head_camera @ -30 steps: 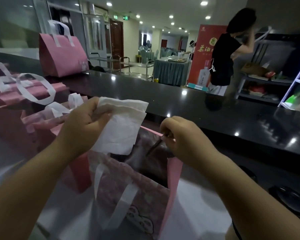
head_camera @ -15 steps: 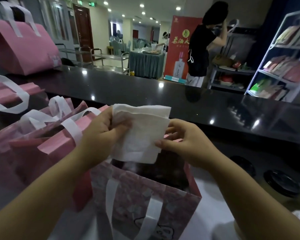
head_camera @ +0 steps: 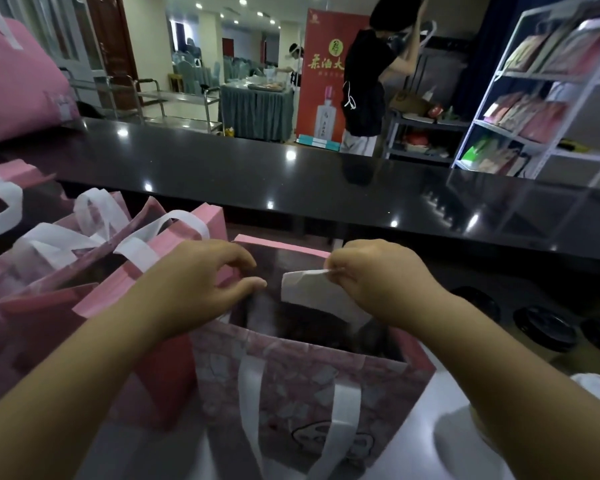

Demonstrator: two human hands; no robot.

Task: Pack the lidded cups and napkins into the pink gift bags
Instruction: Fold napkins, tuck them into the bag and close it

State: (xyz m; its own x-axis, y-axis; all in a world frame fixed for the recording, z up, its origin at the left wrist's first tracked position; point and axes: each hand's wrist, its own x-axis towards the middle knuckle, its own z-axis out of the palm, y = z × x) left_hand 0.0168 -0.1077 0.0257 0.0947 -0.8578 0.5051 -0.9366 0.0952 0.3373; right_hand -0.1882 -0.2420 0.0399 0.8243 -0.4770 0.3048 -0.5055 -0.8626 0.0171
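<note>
An open pink gift bag point(head_camera: 309, 372) with white ribbon handles stands right in front of me. My right hand point(head_camera: 378, 282) pinches the top corner of a white napkin point(head_camera: 309, 289), which hangs down inside the bag's mouth. My left hand point(head_camera: 201, 282) hovers at the bag's left rim, fingers loosely curled, holding nothing. The bag's inside is dark; its contents are unclear. Black-lidded cups point(head_camera: 544, 327) stand on the lower counter to the right.
More pink gift bags point(head_camera: 94, 271) crowd the left, and one big bag point(head_camera: 18, 81) sits on the raised black counter point(head_camera: 291, 181). Behind the counter stand a person in black point(head_camera: 364, 84), a red banner and a shelf rack point(head_camera: 541, 98).
The napkin passed from my left hand to my right and dropped from above the bag into its mouth. My left hand let go of it and came down to the bag's rim.
</note>
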